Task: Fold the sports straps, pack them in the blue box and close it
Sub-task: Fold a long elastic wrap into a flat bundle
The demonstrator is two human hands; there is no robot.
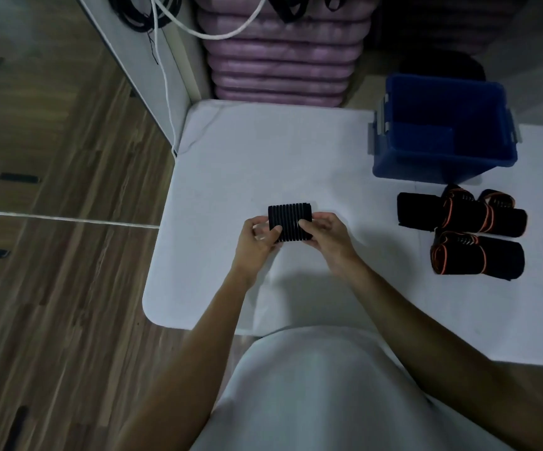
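Both hands meet over the middle of the white table (231,151), holding 1 folded black ribbed strap (289,219) between them, just above the tabletop or resting on it, cannot tell which. Left hand (258,237) grips the strap's left edge, thumb on top, fingers curled under. Right hand (325,231) grips the right edge the same way, thumb pressed on the ribbed face. Strap looks like a compact rectangle, ribs running 12 to 6 o'clock. Blue box (442,157) sits at about 2 o'clock from the hands, well apart, near the far right side of the table, lid off, open top facing up; grey latches show on its left and right rims. Inside the box a dark flat shape lies on the bottom, too dim to tell what it is. Just at 6 o'clock of the box, 2 bundles of black straps with orange trim lie on the table: the upper bundle (465,214) near the box's front wall, the lower bundle (478,258) just beside it at 6 o'clock, touching or nearly so. Both bundles are at 3 o'clock from the hands, apart from them. At 12 o'clock past the table edge stands a stack of purple cushions (283,56), with a white cord (166,76) hanging along a white panel at 11 o'clock. Wood floor (52,190) fills the 9 o'clock side.
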